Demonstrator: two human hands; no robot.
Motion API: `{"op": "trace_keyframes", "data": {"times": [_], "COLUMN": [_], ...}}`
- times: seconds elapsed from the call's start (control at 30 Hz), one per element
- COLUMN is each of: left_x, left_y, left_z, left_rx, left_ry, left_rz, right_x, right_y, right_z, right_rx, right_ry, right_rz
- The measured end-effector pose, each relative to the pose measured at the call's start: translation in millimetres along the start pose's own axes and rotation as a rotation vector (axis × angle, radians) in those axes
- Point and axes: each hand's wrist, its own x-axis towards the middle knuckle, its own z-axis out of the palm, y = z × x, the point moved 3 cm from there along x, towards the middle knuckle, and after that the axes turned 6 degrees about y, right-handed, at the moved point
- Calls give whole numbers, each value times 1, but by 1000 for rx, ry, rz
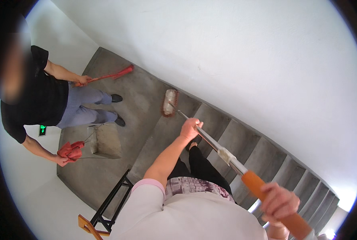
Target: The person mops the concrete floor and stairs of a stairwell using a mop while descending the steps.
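Observation:
A long-handled broom slants across the view from lower right to the stair landing. Its metal pole (216, 146) ends in an orange grip (255, 184). My left hand (191, 129) is closed around the lower part of the pole. Higher up, my right hand (280, 202) wraps the orange grip, slightly blurred. The pale broom head (170, 101) with reddish bristles rests at the edge of the landing, by the top of the steps and close to the wall.
Concrete stairs (242, 146) run down to the right along a white wall (246, 60). On the landing (142, 100) a co-worker (38, 96) holds a red-headed brush (124, 72), a red cloth (71, 152) and a wire-handled dustpan (108, 140). A black railing (113, 200) stands at lower left.

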Motion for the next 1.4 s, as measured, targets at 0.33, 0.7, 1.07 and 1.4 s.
{"op": "trace_keyframes", "data": {"times": [0.33, 0.7, 1.07, 1.4], "left_x": [-9, -35, -72, -55], "left_y": [39, 29, 21, 27], "left_z": [-47, -36, -33, -40], "left_rx": [-19, 8, 29, -75], "left_ry": [-82, -174, -186, -97], "left_rz": [-97, -120, -95, -60], "right_x": [22, 20, 11, -2], "right_y": [-33, -8, 4, -25], "right_z": [-53, -80, -73, -39], "right_rx": [185, 181, 173, 54], "right_ry": [185, 207, 114, 37], "right_rz": [6, 110, 104, 79]}}
